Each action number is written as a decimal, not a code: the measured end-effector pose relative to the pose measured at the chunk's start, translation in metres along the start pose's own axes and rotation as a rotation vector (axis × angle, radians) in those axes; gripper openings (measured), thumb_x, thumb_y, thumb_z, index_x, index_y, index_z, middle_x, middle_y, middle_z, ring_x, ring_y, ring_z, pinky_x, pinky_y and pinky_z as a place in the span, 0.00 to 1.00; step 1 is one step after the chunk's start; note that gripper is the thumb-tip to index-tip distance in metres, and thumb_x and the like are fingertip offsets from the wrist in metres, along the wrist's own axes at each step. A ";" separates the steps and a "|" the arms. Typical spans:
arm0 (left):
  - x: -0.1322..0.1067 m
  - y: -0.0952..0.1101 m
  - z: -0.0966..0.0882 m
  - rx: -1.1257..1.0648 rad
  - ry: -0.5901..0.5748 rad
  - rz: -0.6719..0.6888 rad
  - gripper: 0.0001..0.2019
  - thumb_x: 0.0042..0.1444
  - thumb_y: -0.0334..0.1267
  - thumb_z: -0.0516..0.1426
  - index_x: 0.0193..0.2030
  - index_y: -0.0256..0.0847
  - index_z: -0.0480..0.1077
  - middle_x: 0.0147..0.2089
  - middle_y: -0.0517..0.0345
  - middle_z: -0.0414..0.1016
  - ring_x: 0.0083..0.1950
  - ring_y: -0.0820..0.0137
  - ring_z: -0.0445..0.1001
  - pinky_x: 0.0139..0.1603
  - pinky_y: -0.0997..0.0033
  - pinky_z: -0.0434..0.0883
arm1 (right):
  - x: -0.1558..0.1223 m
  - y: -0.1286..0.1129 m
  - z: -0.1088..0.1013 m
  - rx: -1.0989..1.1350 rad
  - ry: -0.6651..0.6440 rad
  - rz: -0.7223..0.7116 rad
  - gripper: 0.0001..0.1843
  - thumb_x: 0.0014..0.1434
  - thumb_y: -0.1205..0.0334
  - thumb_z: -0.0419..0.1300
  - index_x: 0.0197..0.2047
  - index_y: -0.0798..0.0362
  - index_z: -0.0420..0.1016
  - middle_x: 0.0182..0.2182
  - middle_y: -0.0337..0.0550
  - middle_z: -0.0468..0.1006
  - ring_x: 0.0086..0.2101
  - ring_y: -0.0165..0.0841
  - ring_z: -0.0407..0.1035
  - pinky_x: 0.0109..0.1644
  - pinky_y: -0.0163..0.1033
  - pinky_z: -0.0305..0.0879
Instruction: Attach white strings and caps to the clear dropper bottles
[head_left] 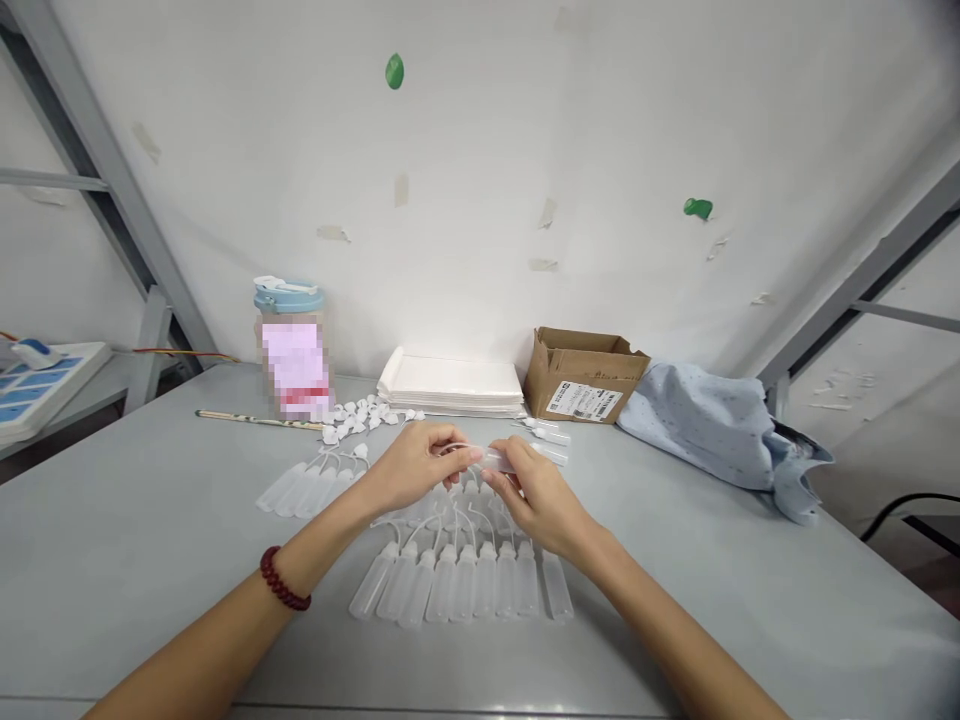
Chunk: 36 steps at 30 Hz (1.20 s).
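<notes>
Both my hands meet above the middle of the grey table (112,560). My left hand (412,465) and my right hand (536,500) are closed on one small clear plastic bottle (495,458), held level between them. Just below my hands lies a row of several similar clear squeeze bottles (457,585) with white caps on thin tethers. A second, smaller group of bottles (304,487) lies to the left. A heap of loose white caps (360,415) sits behind it. A dark red bead bracelet (281,580) is on my left wrist.
At the back stand a jar with a light blue lid (289,345), a stack of white bags (450,382), an open cardboard box (581,375) and a crumpled light blue cloth (712,425). A thin stick (255,420) lies at the back left. Two bottles (551,440) lie near the box.
</notes>
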<state>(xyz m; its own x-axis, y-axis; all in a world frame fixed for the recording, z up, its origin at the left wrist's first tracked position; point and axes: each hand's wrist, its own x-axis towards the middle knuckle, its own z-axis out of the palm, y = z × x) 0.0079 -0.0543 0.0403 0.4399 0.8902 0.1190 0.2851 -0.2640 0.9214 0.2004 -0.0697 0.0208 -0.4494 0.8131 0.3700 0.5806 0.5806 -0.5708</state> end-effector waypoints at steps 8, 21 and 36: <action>-0.002 0.002 0.004 -0.065 -0.005 0.038 0.12 0.52 0.45 0.61 0.32 0.36 0.71 0.25 0.61 0.70 0.25 0.75 0.69 0.29 0.74 0.70 | 0.004 0.004 -0.005 0.446 -0.192 0.231 0.17 0.64 0.51 0.47 0.30 0.53 0.64 0.22 0.35 0.58 0.23 0.28 0.53 0.28 0.35 0.52; 0.000 0.003 0.003 0.074 -0.069 -0.033 0.17 0.59 0.46 0.52 0.25 0.36 0.67 0.22 0.58 0.72 0.24 0.73 0.72 0.28 0.74 0.70 | 0.000 0.011 0.008 -0.146 0.050 -0.087 0.13 0.66 0.58 0.44 0.44 0.53 0.66 0.32 0.47 0.68 0.30 0.36 0.63 0.32 0.39 0.55; 0.002 -0.001 0.011 0.352 0.030 0.122 0.16 0.62 0.44 0.48 0.29 0.38 0.68 0.25 0.61 0.70 0.26 0.73 0.67 0.29 0.74 0.62 | 0.005 0.009 -0.012 0.223 -0.109 0.114 0.15 0.64 0.54 0.49 0.36 0.54 0.71 0.28 0.39 0.68 0.30 0.31 0.59 0.35 0.37 0.55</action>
<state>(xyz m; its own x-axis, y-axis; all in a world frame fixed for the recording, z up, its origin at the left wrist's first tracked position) 0.0181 -0.0565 0.0352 0.4648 0.8535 0.2357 0.5099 -0.4757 0.7168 0.2109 -0.0598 0.0264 -0.4669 0.8565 0.2202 0.4731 0.4522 -0.7561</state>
